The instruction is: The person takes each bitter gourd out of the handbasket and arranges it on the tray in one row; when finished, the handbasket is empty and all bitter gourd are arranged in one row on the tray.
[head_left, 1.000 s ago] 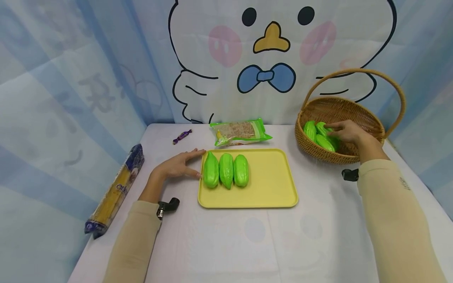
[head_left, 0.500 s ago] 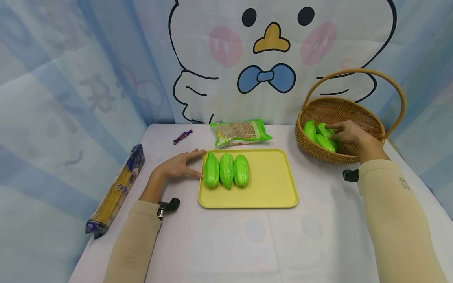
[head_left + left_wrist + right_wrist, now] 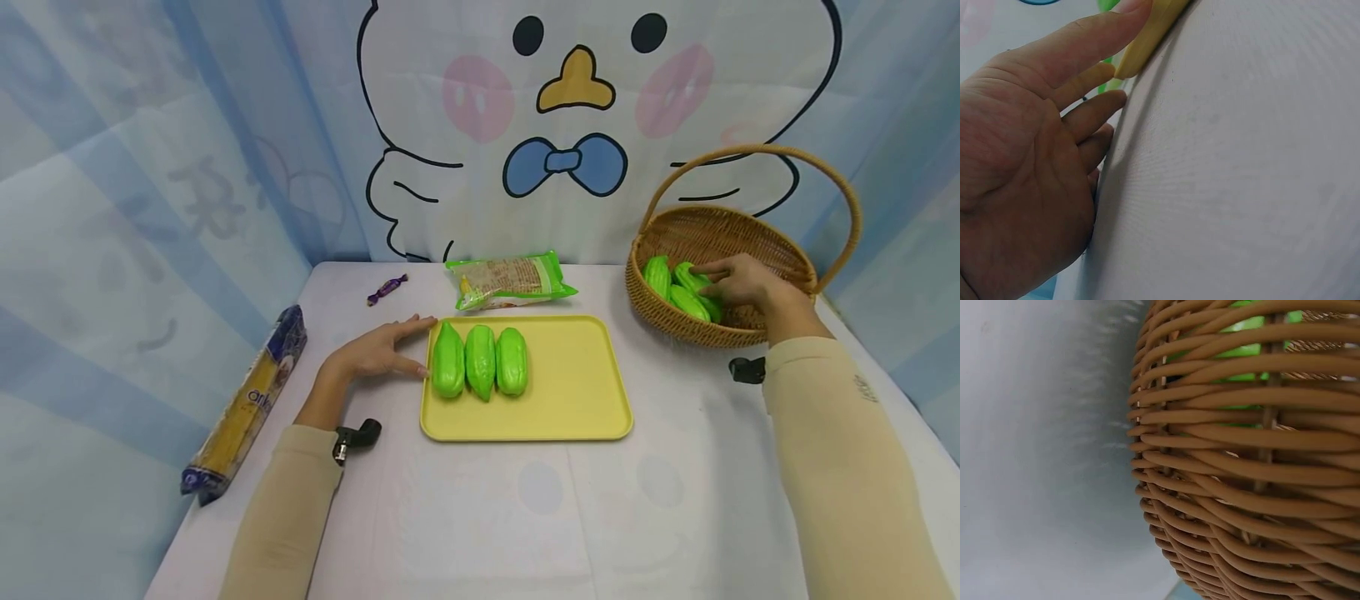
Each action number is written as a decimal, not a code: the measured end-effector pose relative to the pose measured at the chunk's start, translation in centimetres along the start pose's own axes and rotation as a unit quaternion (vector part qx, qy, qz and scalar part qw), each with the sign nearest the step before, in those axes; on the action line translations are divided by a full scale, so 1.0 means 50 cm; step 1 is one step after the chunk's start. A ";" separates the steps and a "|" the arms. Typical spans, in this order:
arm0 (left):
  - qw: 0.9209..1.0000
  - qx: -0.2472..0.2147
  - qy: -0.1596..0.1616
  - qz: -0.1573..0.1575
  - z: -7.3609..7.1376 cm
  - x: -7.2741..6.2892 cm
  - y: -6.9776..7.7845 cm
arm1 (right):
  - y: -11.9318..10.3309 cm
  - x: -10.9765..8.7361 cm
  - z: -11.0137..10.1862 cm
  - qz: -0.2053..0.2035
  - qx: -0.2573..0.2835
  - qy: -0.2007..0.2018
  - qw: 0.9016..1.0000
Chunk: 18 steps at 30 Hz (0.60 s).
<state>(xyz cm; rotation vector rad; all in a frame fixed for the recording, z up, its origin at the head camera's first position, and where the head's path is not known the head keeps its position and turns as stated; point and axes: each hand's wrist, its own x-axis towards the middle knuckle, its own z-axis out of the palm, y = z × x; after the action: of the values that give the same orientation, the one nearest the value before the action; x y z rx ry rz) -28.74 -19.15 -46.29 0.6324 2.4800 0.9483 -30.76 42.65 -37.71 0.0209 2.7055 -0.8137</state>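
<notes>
Three glossy green bitter melons (image 3: pixel 480 361) lie side by side in the left part of a yellow tray (image 3: pixel 573 383). My left hand (image 3: pixel 372 350) touches the tray's left edge with spread fingers, and in the left wrist view the thumb of that hand (image 3: pixel 1029 144) rests at the tray's corner (image 3: pixel 1147 47). My right hand (image 3: pixel 738 282) reaches into a wicker basket (image 3: pixel 682 327), where its thumb and forefinger pinch a green bitter melon (image 3: pixel 690 277). Several more bitter melons (image 3: pixel 686 302) lie beside it. In the right wrist view the basket's woven side (image 3: pixel 1254 462) hides the hand.
A green-and-clear snack packet (image 3: pixel 510 282) lies behind the tray, with a purple wrapped candy (image 3: pixel 387 289) to its left. A long yellow-and-blue package (image 3: pixel 247 404) lies along the table's left edge. The basket's tall handle (image 3: pixel 847 200) arches over its opening.
The right hand and the bitter melon at its fingers have shifted very slightly to the right. The left hand and tray have stayed put.
</notes>
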 end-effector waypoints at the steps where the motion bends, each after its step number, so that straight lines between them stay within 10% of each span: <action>1: 1.000 -0.001 0.000 0.000 0.000 0.000 0.001 | -0.001 -0.002 -0.002 0.003 0.008 0.001 1.000; 18: 1.000 -0.007 0.001 0.004 0.000 0.001 -0.002 | -0.039 -0.043 -0.021 -0.023 0.102 0.039 0.994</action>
<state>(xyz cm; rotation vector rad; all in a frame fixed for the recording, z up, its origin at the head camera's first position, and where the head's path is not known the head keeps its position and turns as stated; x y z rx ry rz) -28.80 -19.20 -46.40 0.6371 2.4733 0.9686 -29.24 41.77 -35.17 0.0377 2.6902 -1.1231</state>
